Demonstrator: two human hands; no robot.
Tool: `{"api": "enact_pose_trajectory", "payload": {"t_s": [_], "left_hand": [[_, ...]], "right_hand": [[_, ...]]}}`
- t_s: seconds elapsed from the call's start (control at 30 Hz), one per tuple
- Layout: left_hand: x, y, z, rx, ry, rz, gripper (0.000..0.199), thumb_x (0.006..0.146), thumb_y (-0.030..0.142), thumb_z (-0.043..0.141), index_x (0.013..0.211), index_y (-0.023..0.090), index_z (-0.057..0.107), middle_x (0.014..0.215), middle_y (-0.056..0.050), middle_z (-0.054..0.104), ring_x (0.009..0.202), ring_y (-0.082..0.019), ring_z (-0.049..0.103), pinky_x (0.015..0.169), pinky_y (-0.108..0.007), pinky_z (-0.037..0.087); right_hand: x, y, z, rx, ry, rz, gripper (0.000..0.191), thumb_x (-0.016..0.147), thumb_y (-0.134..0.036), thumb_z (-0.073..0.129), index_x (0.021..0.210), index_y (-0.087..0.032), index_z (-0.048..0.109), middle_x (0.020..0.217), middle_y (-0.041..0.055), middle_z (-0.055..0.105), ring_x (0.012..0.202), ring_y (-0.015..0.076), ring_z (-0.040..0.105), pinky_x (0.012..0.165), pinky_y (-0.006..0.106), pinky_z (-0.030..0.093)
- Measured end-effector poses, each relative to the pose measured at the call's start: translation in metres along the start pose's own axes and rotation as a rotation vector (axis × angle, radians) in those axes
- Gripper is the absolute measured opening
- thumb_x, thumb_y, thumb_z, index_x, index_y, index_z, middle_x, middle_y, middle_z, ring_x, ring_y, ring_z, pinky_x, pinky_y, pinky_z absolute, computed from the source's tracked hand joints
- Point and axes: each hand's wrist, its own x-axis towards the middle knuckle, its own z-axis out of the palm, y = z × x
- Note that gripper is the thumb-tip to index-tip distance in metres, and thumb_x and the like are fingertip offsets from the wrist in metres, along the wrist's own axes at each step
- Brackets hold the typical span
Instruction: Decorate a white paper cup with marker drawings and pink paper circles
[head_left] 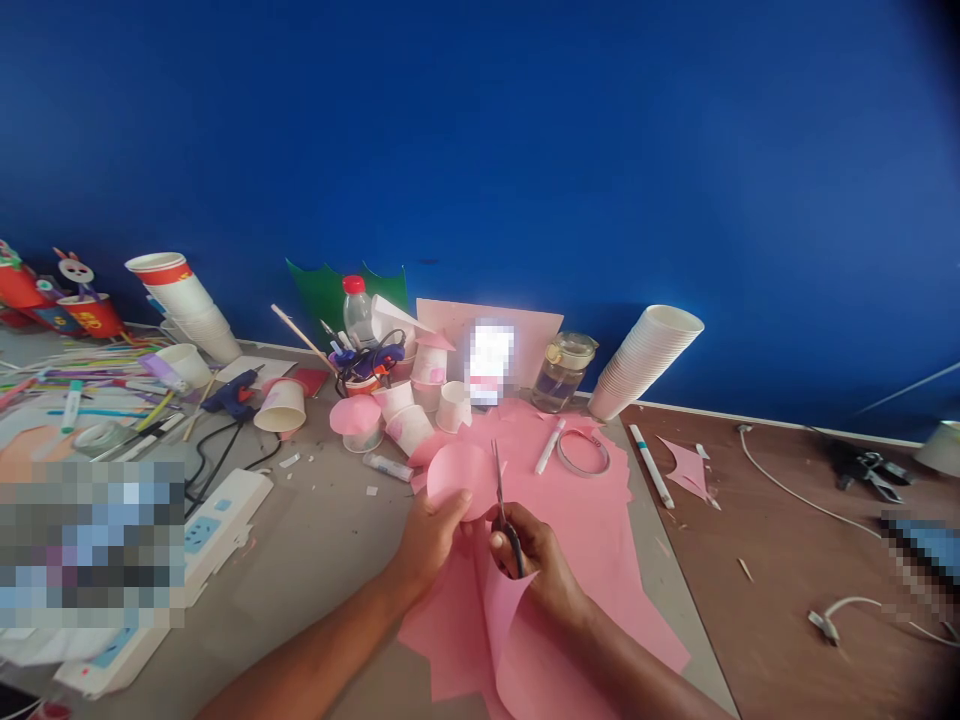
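Between thumb and fingers, my left hand (433, 535) grips a round piece of pink paper (461, 478). My right hand (534, 550) is closed around the black handles of a pair of scissors (499, 485), whose blades point up and away, just right of the pink round. Beneath both hands lie several sheets of pink paper (585, 560), with jagged cut edges. One sheet curls up under my right wrist. A roll of tape (584, 453) and a white marker (550, 446) rest on the pink paper beyond my right hand.
Paper cups with pink tops (355, 416) stand left of centre. A tall stack of paper cups (646, 362) leans against the blue wall beside a glass jar (564, 372). A power strip (202, 545) and glue gun (232, 392) lie left. Cables (810, 510) cross the brown tabletop at right.
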Motion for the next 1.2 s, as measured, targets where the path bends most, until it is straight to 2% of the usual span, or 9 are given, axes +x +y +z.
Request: {"api": "enact_pose_trajectory", "payload": {"t_s": [0.7, 1.2], "left_hand": [[0.006, 0.003, -0.009, 0.158, 0.038, 0.056, 0.041, 0.082, 0.039, 0.051, 0.047, 0.017, 0.046, 0.043, 0.003, 0.043, 0.044, -0.010, 0.041, 0.049, -0.024, 0.033], [0.009, -0.001, -0.011, 0.142, 0.037, 0.075, 0.038, 0.083, 0.039, 0.051, 0.052, 0.017, 0.049, 0.044, 0.003, 0.045, 0.042, -0.009, 0.042, 0.047, -0.023, 0.033]], "right_hand": [[-0.001, 0.015, -0.003, 0.002, -0.004, 0.028, 0.032, 0.083, -0.047, 0.059, 0.093, -0.018, 0.049, 0.061, -0.0059, 0.040, 0.050, 0.0078, 0.037, 0.048, 0.023, 0.031], [-0.004, 0.008, 0.000, -0.053, -0.007, 0.027, 0.036, 0.083, -0.052, 0.056, 0.092, -0.018, 0.048, 0.056, -0.0065, 0.042, 0.049, 0.0090, 0.041, 0.048, 0.023, 0.030]]}}
